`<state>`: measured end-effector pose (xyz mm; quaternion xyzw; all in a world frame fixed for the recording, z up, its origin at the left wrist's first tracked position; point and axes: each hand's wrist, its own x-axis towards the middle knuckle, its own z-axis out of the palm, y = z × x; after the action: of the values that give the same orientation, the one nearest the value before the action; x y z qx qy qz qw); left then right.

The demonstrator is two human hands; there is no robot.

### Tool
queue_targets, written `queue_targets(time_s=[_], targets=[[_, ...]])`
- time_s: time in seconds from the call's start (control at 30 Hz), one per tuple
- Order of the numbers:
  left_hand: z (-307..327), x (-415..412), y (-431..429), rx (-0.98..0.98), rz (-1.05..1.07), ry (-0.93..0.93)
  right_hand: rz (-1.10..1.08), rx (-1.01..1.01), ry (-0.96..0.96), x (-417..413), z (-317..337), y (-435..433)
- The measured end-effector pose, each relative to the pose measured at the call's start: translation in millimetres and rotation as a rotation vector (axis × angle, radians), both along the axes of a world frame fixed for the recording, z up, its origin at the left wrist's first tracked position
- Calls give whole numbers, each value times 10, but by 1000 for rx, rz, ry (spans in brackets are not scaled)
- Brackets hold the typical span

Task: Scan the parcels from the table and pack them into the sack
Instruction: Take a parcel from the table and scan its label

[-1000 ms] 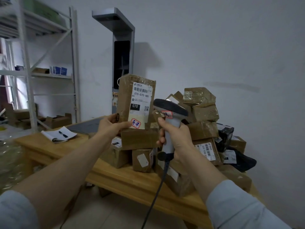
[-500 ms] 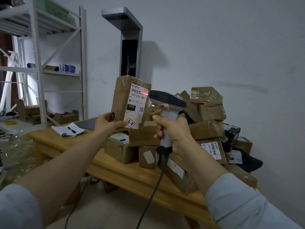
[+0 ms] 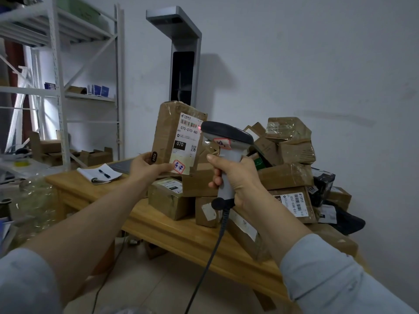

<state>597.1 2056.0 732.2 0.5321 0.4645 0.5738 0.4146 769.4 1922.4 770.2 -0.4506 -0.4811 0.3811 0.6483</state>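
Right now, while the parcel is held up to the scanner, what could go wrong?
The left hand grips the tall parcel only at its bottom corner, so it may tilt or slip. The scanner throws its red light on the right end of the barcode, so the read may fail. Its cable hangs past the table edge and might snag.

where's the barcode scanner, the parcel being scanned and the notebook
barcode scanner [image 3: 226, 133]: head view, dark top of its head
parcel [image 3: 166, 130]: head view, bare cardboard left of label
notebook [image 3: 90, 173]: head view, open white page
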Motion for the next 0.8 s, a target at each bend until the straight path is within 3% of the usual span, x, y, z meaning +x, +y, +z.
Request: queue_targets(time_s=[0.33, 0.53, 0.8], targets=[[-38, -172, -18, 19, 17, -8, 9, -7, 18, -147, -18, 58], [-140, -438, -171, -16, 29, -77, 131, -90, 110, -293, -191, 87], [-844, -1098, -471, -299, 59, -254, 234, -360, 75, -669, -951, 262]])
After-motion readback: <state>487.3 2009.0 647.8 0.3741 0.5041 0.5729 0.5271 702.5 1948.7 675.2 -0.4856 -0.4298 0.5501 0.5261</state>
